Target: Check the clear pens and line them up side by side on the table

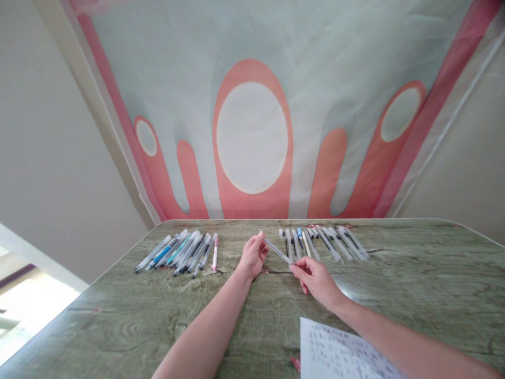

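Pen [278, 251] between fingers [304, 262] at both ends

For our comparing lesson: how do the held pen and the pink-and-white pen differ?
The held pen is between the left grip and right grip; the pink-and-white pen lies on the table.
The held pen looks greyish and see-through; the pink-and-white pen looks opaque.
The held pen slants down rightward; the pink-and-white pen runs nearly vertically in the picture.
Both are slim and straight.
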`<state>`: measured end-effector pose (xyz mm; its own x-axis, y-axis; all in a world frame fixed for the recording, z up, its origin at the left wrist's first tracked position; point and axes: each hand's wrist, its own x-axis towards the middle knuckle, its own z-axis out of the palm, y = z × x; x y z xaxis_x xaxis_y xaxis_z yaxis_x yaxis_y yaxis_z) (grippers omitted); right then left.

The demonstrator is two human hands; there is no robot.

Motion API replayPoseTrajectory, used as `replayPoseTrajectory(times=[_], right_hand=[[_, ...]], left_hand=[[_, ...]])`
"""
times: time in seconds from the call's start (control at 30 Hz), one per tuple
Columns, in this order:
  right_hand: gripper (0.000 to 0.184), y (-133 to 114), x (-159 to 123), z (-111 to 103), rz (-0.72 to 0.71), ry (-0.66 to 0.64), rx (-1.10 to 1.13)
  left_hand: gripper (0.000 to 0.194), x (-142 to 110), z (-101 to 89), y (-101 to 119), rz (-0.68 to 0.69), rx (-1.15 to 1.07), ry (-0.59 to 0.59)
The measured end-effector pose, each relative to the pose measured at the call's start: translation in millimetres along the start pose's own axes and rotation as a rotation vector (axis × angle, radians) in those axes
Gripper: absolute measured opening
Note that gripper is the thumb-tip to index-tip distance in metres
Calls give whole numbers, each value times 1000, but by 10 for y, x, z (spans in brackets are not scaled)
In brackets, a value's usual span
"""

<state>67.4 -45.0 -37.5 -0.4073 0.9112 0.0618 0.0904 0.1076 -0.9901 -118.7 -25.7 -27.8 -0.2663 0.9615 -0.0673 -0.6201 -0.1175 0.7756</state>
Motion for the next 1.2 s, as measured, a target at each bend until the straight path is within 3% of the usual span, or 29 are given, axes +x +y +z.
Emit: replayPoseTrajectory(times=[0.27,0.47,0.8,1.0,1.2], right_hand=[[40,-12,17,-1,11,-87,16],[31,0,-23,11,18,-78,-58],[29,-33,-2,-20,8,-19,-9],[29,-13,7,-26,-1,17,51],[40,-43,26,-23,58,-45,124]], left_hand=[[25,21,-55,-7,-22,-89,-1],[27,-23,-15,7,-13,-50,18],[31,-298,236,12,-196,64,-265],[24,-257,212,-62,-129,116,-256],[25,-221,198,-62,-131,113,-236]])
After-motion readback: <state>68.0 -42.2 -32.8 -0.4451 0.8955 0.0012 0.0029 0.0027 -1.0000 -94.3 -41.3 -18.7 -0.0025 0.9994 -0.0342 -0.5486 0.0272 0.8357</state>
